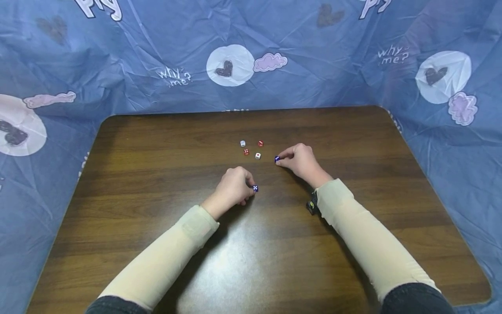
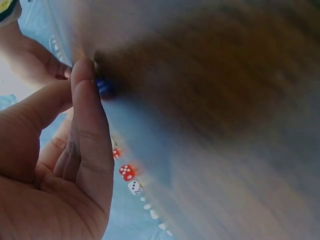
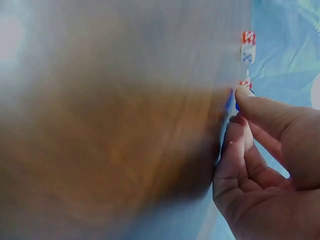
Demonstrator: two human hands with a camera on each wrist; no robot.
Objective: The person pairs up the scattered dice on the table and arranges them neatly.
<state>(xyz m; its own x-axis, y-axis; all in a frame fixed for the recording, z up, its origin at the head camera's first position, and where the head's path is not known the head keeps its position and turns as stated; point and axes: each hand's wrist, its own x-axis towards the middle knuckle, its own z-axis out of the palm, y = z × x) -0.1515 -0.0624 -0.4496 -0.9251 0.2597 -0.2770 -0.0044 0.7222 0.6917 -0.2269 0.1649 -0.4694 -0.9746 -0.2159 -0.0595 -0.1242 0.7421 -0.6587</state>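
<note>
My left hand (image 1: 234, 186) pinches a blue die (image 1: 255, 188) with white dots between thumb and fingertips, close over the table. Farther back and to the right, my right hand (image 1: 302, 162) pinches another blue die (image 1: 276, 158), mostly hidden by the fingertips in the right wrist view. Left of that hand lie two red dice and two white ones in a loose cluster. The back pair is a white die (image 1: 242, 143) and a red die (image 1: 260, 143); in front of them are a red die (image 1: 246, 151) and a white die (image 1: 257, 155).
The dice lie on a dark wood-grain table (image 1: 157, 183) with rounded corners. Blue printed cloth (image 1: 306, 83) hangs behind it and at both sides. A small black device (image 1: 311, 205) sits at the right wrist, beside the pale sleeve (image 1: 361, 231).
</note>
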